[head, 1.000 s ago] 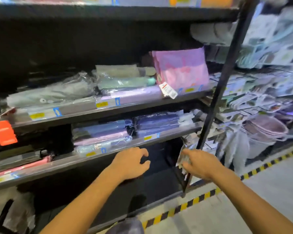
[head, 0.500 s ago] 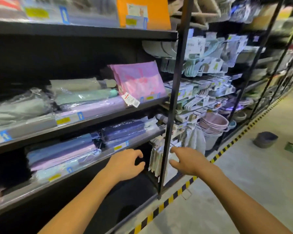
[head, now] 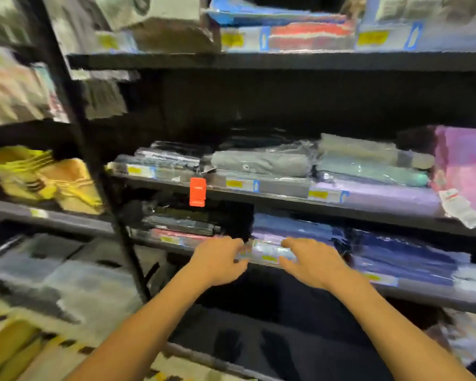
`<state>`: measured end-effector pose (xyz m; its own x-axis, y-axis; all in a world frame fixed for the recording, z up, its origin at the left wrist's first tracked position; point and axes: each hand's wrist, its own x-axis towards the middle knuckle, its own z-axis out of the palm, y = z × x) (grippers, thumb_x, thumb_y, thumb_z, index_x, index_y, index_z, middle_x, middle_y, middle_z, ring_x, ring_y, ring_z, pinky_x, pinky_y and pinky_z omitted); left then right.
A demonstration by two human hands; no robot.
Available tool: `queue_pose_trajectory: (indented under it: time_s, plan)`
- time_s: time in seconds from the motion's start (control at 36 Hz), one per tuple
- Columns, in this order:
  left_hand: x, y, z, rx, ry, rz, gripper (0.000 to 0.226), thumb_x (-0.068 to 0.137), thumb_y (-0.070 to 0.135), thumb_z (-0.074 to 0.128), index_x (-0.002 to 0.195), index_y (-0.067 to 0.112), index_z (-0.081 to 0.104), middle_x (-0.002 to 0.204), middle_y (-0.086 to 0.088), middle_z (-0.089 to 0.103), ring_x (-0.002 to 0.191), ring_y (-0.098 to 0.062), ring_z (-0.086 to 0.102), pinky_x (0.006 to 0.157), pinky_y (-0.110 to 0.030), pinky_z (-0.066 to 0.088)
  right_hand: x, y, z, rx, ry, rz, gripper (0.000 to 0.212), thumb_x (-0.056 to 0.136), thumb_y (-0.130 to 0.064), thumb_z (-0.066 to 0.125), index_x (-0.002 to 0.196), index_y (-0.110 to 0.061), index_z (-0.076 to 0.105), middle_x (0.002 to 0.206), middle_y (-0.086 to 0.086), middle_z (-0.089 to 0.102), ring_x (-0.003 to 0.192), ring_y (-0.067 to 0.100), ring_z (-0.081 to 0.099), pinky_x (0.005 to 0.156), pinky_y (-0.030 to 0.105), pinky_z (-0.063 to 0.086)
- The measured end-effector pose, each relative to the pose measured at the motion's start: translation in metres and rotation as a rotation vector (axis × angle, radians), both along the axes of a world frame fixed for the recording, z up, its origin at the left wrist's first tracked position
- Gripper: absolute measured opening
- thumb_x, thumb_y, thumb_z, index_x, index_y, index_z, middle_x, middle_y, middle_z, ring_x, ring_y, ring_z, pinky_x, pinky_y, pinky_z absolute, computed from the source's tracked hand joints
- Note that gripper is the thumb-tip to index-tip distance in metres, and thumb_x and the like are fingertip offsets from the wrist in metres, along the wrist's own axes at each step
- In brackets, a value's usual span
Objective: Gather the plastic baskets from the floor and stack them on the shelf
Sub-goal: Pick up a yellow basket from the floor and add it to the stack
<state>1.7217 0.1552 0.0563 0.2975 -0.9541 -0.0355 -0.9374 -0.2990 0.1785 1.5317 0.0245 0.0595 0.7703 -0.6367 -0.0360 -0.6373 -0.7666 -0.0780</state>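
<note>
Plastic baskets: none in view. The left hand and right hand hover empty, fingers loosely curled, before a shelf edge. Likely light and stiff; best gripped by rims.

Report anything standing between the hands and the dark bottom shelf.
Nothing visible does: left hand and right hand hover empty over the bottom shelf. No basket shows here.

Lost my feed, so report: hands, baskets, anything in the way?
Left hand and right hand empty, loosely curled, at the edge of a shelf. No baskets in view. Packets fill that shelf.
</note>
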Motion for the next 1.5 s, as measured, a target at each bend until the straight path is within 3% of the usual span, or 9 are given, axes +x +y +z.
queue_pose_trajectory:
  time_s: [0.19, 0.28, 0.39, 0.58, 0.81, 1.03, 1.33, 1.42, 1.5]
  plan:
    - [0.040, 0.120, -0.008, 0.010, -0.010, 0.472, 0.041, 0.095, 0.049, 0.050, 0.126, 0.025, 0.060, 0.120, -0.003, 0.065, 0.113, -0.027, 0.063, 0.085, -0.036, 0.050, 0.108, 0.044, -0.006, -0.008, 0.007, 0.441, 0.048, 0.100, -0.057, 0.043, 0.138, -0.027, 0.048, 0.134, 0.002, 0.061, 0.120, 0.028, 0.060, 0.091, 0.042, 0.052]
    - [0.041, 0.179, -0.016, 0.030, 0.029, 0.656, 0.044, 0.096, 0.049, 0.049, 0.130, 0.023, 0.058, 0.130, -0.003, 0.064, 0.118, -0.026, 0.061, 0.090, -0.038, 0.050, 0.142, 0.081, -0.011, 0.019, 0.026, 0.599, 0.049, 0.100, -0.058, 0.044, 0.138, -0.027, 0.049, 0.132, 0.000, 0.063, 0.118, 0.025, 0.061, 0.090, 0.044, 0.055]
    - [0.031, 0.256, -0.023, 0.043, 0.031, 0.865, 0.044, 0.098, 0.049, 0.050, 0.134, 0.025, 0.058, 0.129, 0.000, 0.065, 0.116, -0.023, 0.062, 0.082, -0.034, 0.049, 0.177, 0.137, -0.018, 0.063, 0.058, 0.792, 0.045, 0.101, -0.057, 0.044, 0.137, -0.029, 0.048, 0.124, 0.000, 0.064, 0.108, 0.024, 0.064, 0.083, 0.043, 0.056]
    - [0.015, 0.365, -0.027, 0.025, 0.058, 1.134, 0.044, 0.095, 0.051, 0.050, 0.132, 0.027, 0.059, 0.131, 0.000, 0.066, 0.119, -0.023, 0.061, 0.092, -0.039, 0.054, 0.217, 0.235, -0.020, 0.081, 0.076, 0.973, 0.053, 0.101, -0.057, 0.046, 0.147, -0.030, 0.045, 0.141, -0.001, 0.059, 0.123, 0.020, 0.060, 0.098, 0.041, 0.053]
    - [0.043, 0.440, -0.020, 0.011, 0.016, 1.251, 0.044, 0.097, 0.048, 0.049, 0.135, 0.027, 0.057, 0.133, -0.001, 0.063, 0.120, -0.024, 0.060, 0.096, -0.039, 0.052, 0.281, 0.319, -0.014, 0.039, 0.119, 1.073, 0.049, 0.102, -0.057, 0.045, 0.141, -0.029, 0.049, 0.135, -0.001, 0.062, 0.120, 0.017, 0.060, 0.096, 0.035, 0.052]
    - [0.093, 0.510, -0.021, 0.061, -0.034, 1.296, 0.047, 0.097, 0.052, 0.047, 0.135, 0.025, 0.056, 0.132, 0.000, 0.062, 0.118, -0.024, 0.060, 0.094, -0.038, 0.049, 0.342, 0.391, -0.011, 0.034, 0.085, 1.110, 0.044, 0.099, -0.057, 0.048, 0.133, -0.030, 0.052, 0.128, -0.002, 0.064, 0.112, 0.016, 0.062, 0.091, 0.038, 0.056]
    - [0.165, 0.566, -0.022, 0.071, -0.032, 1.320, 0.047, 0.097, 0.052, 0.045, 0.134, 0.026, 0.057, 0.128, 0.001, 0.064, 0.116, -0.022, 0.060, 0.096, -0.038, 0.048, 0.424, 0.440, -0.029, 0.014, 0.054, 1.086, 0.040, 0.098, -0.060, 0.047, 0.125, -0.031, 0.054, 0.114, -0.006, 0.066, 0.099, 0.012, 0.063, 0.086, 0.035, 0.058]
    - [0.194, 0.570, -0.023, 0.126, -0.074, 1.303, 0.048, 0.098, 0.053, 0.044, 0.136, 0.026, 0.055, 0.130, 0.000, 0.062, 0.116, -0.024, 0.059, 0.096, -0.039, 0.047, 0.454, 0.444, -0.035, -0.023, 0.051, 1.082, 0.044, 0.097, -0.061, 0.046, 0.129, -0.032, 0.052, 0.114, -0.006, 0.064, 0.099, 0.013, 0.063, 0.085, 0.035, 0.058]
    - [0.228, 0.572, -0.025, 0.147, -0.122, 1.275, 0.054, 0.099, 0.053, 0.042, 0.146, 0.027, 0.046, 0.142, -0.002, 0.054, 0.127, -0.026, 0.053, 0.103, -0.042, 0.041, 0.490, 0.447, -0.039, -0.041, 0.030, 1.097, 0.055, 0.098, -0.062, 0.046, 0.145, -0.033, 0.041, 0.131, -0.003, 0.061, 0.112, 0.017, 0.062, 0.094, 0.038, 0.056]
